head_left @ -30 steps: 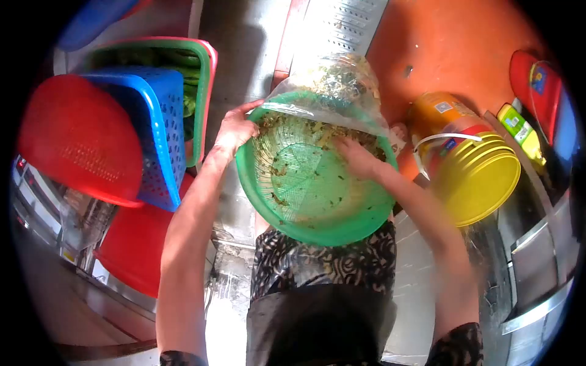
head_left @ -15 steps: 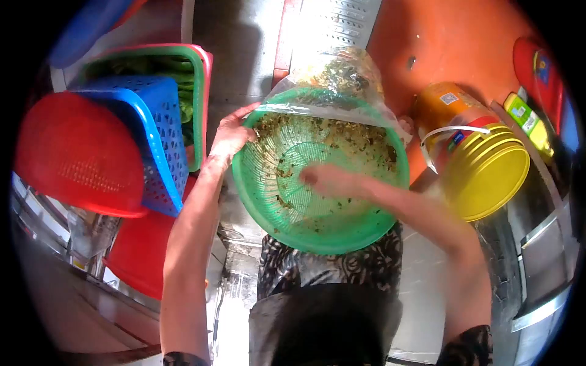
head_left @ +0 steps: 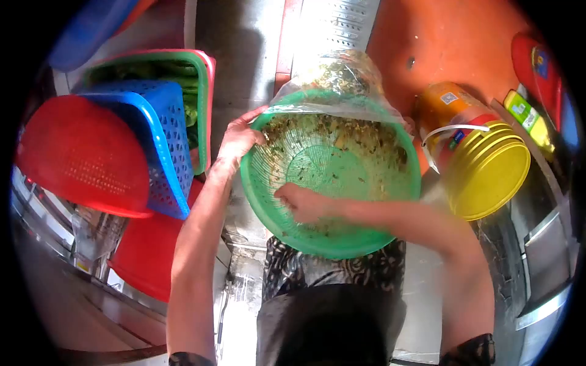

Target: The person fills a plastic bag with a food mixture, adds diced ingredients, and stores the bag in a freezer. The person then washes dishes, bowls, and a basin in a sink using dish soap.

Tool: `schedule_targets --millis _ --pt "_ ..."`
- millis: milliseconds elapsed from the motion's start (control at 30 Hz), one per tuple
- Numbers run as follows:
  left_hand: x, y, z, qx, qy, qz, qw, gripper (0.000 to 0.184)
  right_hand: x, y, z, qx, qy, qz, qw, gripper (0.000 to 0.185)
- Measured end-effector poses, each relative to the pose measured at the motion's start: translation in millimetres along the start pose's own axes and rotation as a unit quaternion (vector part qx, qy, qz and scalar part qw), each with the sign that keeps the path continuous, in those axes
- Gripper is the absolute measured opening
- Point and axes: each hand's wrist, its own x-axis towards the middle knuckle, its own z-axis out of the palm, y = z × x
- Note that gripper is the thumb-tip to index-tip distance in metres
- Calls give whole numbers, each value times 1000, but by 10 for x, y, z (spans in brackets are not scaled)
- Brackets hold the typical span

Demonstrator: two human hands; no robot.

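The green basket (head_left: 347,172) is in front of you, by your lap. A clear plastic bag (head_left: 347,76) lies with its edge across the far rim. Your left hand (head_left: 238,139) is closed around the rim at left. Your right hand (head_left: 305,204) is inside the basket, fingers partly curled; whether it holds something, I cannot tell. Small scraps (head_left: 360,131) cover mostly the far wall.

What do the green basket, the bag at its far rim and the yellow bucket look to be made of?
The green basket looks like moulded plastic, slightly glossy, from its even colour and fine mesh. The bag is probably thin plastic film: clear, shiny, wrinkled. The yellow bucket seems smooth, hard plastic, judging by its ridges.
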Motion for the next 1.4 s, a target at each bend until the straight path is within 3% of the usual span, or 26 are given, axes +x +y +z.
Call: schedule_targets --millis 133,167,233,267,333,367,433,500,567,700,733,767,900,1000,1067,1133,1167,1233,1267,1333,1367,1400 --pt "-32 -35 -35 79 5 1 997 68 660 385 -119 90 303 -172 933 42" --pt "-47 -27 -50 81 9 8 997 68 666 397 -287 21 367 -218 904 42" --pt "-47 12 -60 59 1 -9 998 68 734 391 -416 -23 545 14 838 41" --pt "-54 23 -54 34 -5 -26 999 69 694 395 -347 -23 546 17 837 41" --pt "-121 125 77 85 11 -30 996 69 532 189 -194 129 458 -81 876 36" --pt "-164 175 154 139 28 -35 989 70 539 108 -164 126 458 -80 876 36" --pt "-200 170 219 119 25 -41 992 70 606 39 -109 149 403 -84 899 35" --pt "-152 68 203 80 52 14 995 68 654 121 -439 150 403 -66 900 36" --pt "-184 128 163 76 35 -2 996 69 646 295 -743 33 571 -6 821 37" --pt "-79 102 84 112 38 -16 993 69 264 500 -748 -108 512 59 850 45" --pt "-85 124 95 114 30 -17 993 69 110 439 -701 -109 272 98 951 51" --pt "-118 139 103 113 30 -17 993 69 -4 367 -694 -102 13 128 986 58" --pt "-297 261 152 114 45 -12 992 68 -147 518 -1207 -193 47 142 970 66" --pt "-236 119 63 117 52 -1 992 67 -450 169 -1392 -212 113 113 964 63" --pt "-202 66 24 117 46 14 992 67 -703 -202 -1492 -358 123 194 905 47" --pt "-227 67 15 99 30 -15 994 67 -927 -11 -1617 -507 336 122 784 40" --pt "-236 71 26 100 32 -11 994 67 -996 134 -1681 -508 339 119 783 40" --pt "-265 76 54 128 58 -7 990 67 -1027 491 -1797 -535 413 115 728 29" --pt "-272 94 67 147 60 -18 987 67 -1010 624 -1874 -535 415 113 727 29" --pt "-331 184 76 154 53 -21 986 67 -987 747 -1995 -301 436 175 830 21" --pt "-361 205 83 161 44 -27 986 67 -1036 831 -1993 -300 434 176 831 21" --pt "-345 174 66 163 43 -27 985 67 -1100 815 -1962 -178 460 124 861 18"
